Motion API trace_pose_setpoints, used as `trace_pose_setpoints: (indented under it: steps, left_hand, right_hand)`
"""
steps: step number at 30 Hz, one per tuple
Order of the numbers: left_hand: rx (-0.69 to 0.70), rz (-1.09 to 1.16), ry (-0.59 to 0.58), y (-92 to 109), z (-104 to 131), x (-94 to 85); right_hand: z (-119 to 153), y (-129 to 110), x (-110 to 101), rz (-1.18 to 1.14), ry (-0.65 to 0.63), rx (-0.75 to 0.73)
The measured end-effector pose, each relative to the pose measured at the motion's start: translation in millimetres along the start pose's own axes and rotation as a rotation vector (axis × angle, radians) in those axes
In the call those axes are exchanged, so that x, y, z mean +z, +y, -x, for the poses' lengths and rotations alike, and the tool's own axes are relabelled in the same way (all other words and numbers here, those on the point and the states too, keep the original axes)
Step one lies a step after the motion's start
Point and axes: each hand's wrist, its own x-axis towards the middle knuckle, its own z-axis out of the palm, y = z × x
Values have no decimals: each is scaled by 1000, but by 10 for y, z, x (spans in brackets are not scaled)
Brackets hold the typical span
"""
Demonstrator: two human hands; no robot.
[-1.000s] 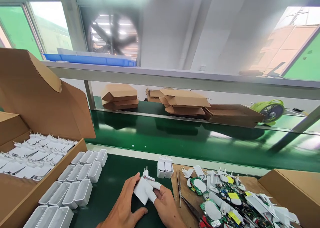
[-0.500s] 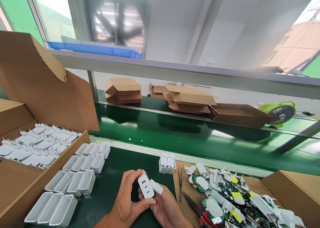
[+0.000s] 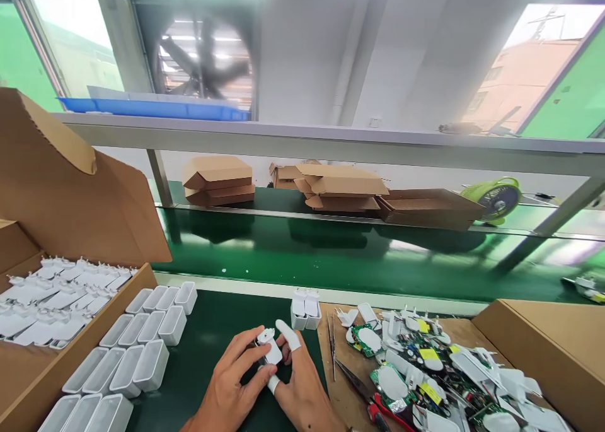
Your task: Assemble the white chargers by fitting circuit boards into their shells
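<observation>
Between my two hands, low in the middle of the head view, is a small white charger [image 3: 271, 351]. My left hand [image 3: 232, 378] is closed on its left side, fingers and thumb pressed against it. My right hand [image 3: 302, 381] grips the right side, with white finger cots on two digits and one covered finger raised along the top. The port face is turned out of sight. Just beyond the hands stand a couple of filled white casings [image 3: 305, 309]. Empty white casings [image 3: 125, 362] sit in rows to the left.
An open cardboard box [image 3: 142, 280] of white parts stands at left. On the right, circuit boards and white parts [image 3: 425, 362] are heaped on cardboard, beside tweezers [image 3: 332, 350] and red-handled pliers [image 3: 373, 400]. A green conveyor belt [image 3: 283, 249] runs behind.
The charger has been turned in my hands, so its port face no longer shows. My right hand's covered finger has lifted above it. The camera view has shifted right.
</observation>
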Motion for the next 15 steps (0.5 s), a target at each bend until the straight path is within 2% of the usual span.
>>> trace_pose_setpoints:
  steps: [3,5,7,11,13,15]
  left_hand:
    - [92,-73,46,0,17,31]
    - [98,-146,39,1,41,46]
    - [70,-204,7,-2,68,55]
    - [-61,-167,-118,-40,19,43]
    - [-165,-85,-187,-70,-107,32]
    - [-245,-11,-233,-94,-298,37]
  right_hand:
    - [3,-94,-36,21,-82,-113]
    - [18,-132,-50,50,-70,-144]
    - [34,-153,-62,81,-55,-141]
    - [-3,-181,-183,110,-131,-163]
    - [-67,-155,-306,111,-42,-216]
    - [-141,-62,-440,128,156,-237]
